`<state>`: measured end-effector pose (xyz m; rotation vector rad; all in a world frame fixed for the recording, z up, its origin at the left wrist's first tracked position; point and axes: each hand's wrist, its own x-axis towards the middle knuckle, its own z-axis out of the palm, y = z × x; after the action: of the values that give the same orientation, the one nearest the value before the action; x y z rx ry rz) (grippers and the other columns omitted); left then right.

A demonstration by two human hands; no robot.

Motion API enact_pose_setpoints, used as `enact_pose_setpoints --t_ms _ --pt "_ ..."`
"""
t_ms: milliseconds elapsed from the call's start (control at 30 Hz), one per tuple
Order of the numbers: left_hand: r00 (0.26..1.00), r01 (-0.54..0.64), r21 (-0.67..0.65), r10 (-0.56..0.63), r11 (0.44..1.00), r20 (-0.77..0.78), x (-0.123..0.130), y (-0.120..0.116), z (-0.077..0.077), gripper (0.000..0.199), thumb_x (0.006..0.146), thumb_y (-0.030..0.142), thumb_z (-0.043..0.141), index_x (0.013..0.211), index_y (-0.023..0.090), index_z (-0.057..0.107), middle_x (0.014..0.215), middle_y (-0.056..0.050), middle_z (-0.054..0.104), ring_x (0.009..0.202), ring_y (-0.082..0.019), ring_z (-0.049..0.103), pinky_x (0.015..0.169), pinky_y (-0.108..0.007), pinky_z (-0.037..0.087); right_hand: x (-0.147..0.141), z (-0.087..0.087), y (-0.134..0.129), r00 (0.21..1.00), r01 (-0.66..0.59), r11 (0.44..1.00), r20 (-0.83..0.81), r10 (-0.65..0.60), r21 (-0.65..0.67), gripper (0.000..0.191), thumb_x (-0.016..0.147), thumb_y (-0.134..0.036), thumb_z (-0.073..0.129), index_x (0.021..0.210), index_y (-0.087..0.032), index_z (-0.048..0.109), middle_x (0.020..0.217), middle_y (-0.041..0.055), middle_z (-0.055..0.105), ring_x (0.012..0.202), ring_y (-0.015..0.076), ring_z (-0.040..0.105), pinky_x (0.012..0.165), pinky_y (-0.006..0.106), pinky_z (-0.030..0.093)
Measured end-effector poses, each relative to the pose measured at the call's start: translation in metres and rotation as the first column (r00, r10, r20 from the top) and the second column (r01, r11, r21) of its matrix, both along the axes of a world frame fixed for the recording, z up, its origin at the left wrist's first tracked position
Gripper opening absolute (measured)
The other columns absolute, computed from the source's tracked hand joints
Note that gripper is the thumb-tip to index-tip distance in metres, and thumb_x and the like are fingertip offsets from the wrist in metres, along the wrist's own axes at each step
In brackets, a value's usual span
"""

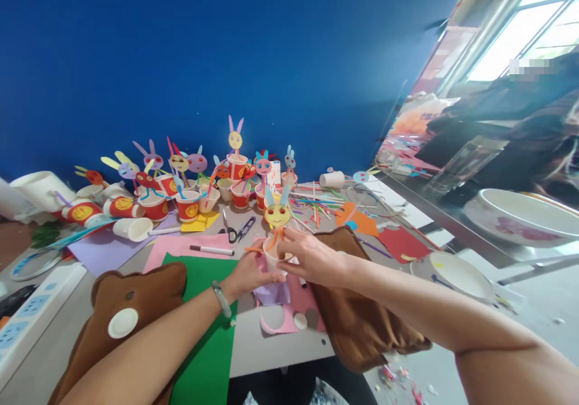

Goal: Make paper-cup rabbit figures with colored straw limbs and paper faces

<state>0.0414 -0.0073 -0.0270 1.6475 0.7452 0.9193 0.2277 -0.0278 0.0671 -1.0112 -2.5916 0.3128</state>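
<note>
Near the middle of the table my left hand (248, 272) wraps round the side of a paper cup (272, 260). A yellow bunny face with blue ears (277, 214) stands up from the cup on an orange stem. My right hand (307, 251) reaches over the cup's rim, its fingers bent at the cup and the base of the stem; exactly what they pinch is hidden. An orange strip (253, 249) sticks out to the left of the cup. Pink paper with round cut-outs (274, 320) and a lilac paper piece (274, 293) lie below my hands.
Several red cups with bunny heads (187, 206) crowd the back left. Scissors (230, 230), a marker (211, 250) and green paper (203, 332) lie left of the hands. Brown fabric pieces (362, 314) flank them. Straws (319, 200) lie behind; a white bowl (520, 212) stands right.
</note>
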Motion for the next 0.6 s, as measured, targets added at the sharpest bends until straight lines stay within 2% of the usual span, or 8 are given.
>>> enact_pose_setpoints --t_ms 133,233,300,367,400,433,500,600 --pt "0.998 0.004 -0.193 0.009 0.981 0.068 0.0 -0.005 0.008 0.059 0.065 0.044 0.083 0.11 0.013 0.06 0.11 -0.011 0.069 0.103 -0.026 0.064 0.091 -0.038 0.05 0.003 0.016 0.0 0.993 -0.113 0.984 -0.051 0.107 -0.136 0.019 0.089 -0.031 0.062 0.103 -0.023 0.072 0.099 0.0088 0.062 0.089 0.0198 0.06 0.081 0.034 0.05" --pt "0.985 0.043 -0.351 0.018 0.935 0.17 0.0 -0.007 0.009 0.064 0.062 0.046 0.085 0.11 0.011 0.061 0.107 -0.012 0.071 0.094 -0.024 0.066 0.084 -0.035 0.052 0.033 0.031 0.01 0.981 -0.163 0.947 -0.146 0.126 -0.278 0.031 0.089 -0.038 0.064 0.118 -0.029 0.07 0.123 0.0095 0.063 0.118 0.0237 0.058 0.093 0.037 0.049" --pt "0.981 0.049 -0.405 0.033 0.913 0.191 0.0 -0.007 0.008 0.064 0.062 0.046 0.085 0.11 0.01 0.062 0.108 -0.014 0.071 0.092 -0.023 0.067 0.082 -0.034 0.052 0.059 0.03 0.033 0.982 -0.13 0.927 -0.175 0.071 -0.353 0.027 0.088 -0.04 0.063 0.11 -0.027 0.074 0.128 0.0084 0.065 0.119 0.025 0.06 0.093 0.036 0.05" --pt "0.985 0.04 -0.417 0.034 0.908 0.168 0.0 -0.006 0.007 0.062 0.063 0.045 0.084 0.109 0.01 0.063 0.107 -0.014 0.071 0.09 -0.022 0.067 0.081 -0.034 0.052 0.084 0.02 0.07 0.977 0.151 0.945 -0.099 -0.187 -0.291 0.027 0.093 -0.033 0.054 0.105 -0.021 0.075 0.112 0.0077 0.073 0.103 0.0234 0.068 0.089 0.033 0.052" --pt "0.988 0.037 -0.406 0.027 0.913 0.152 0.0 -0.005 0.006 0.06 0.065 0.044 0.084 0.11 0.01 0.063 0.107 -0.014 0.072 0.09 -0.022 0.067 0.081 -0.033 0.052 0.093 0.011 0.092 0.932 0.358 0.918 0.012 -0.362 -0.172 0.027 0.094 -0.026 0.051 0.107 -0.019 0.074 0.109 0.0077 0.074 0.1 0.0228 0.069 0.089 0.032 0.052" --pt "0.99 0.036 -0.388 0.02 0.921 0.138 -0.001 -0.005 0.005 0.059 0.066 0.043 0.083 0.11 0.01 0.063 0.107 -0.014 0.072 0.091 -0.022 0.067 0.081 -0.033 0.052 0.101 0.002 0.115 0.848 0.518 0.855 0.145 -0.509 -0.023 0.028 0.093 -0.021 0.051 0.111 -0.019 0.072 0.112 0.0074 0.073 0.103 0.0228 0.068 0.092 0.031 0.051" --pt "0.992 0.035 -0.346 0.008 0.938 0.122 -0.001 -0.004 0.003 0.056 0.068 0.041 0.082 0.112 0.011 0.063 0.109 -0.013 0.072 0.094 -0.023 0.067 0.082 -0.032 0.052 0.111 -0.018 0.158 0.775 0.595 0.801 0.218 -0.594 0.066 0.033 0.092 -0.015 0.05 0.121 -0.013 0.067 0.124 0.0146 0.068 0.114 0.0279 0.063 0.099 0.036 0.047" --pt "0.993 0.043 -0.313 -0.006 0.949 0.119 -0.001 -0.003 0.0 0.053 0.07 0.038 0.081 0.113 0.011 0.063 0.111 -0.013 0.072 0.096 -0.023 0.066 0.083 -0.032 0.052 0.117 -0.042 0.21 0.701 0.64 0.756 0.298 -0.648 0.137 0.03 0.094 -0.017 0.055 0.122 -0.011 0.064 0.128 0.0182 0.063 0.116 0.0262 0.06 0.1 0.037 0.047"
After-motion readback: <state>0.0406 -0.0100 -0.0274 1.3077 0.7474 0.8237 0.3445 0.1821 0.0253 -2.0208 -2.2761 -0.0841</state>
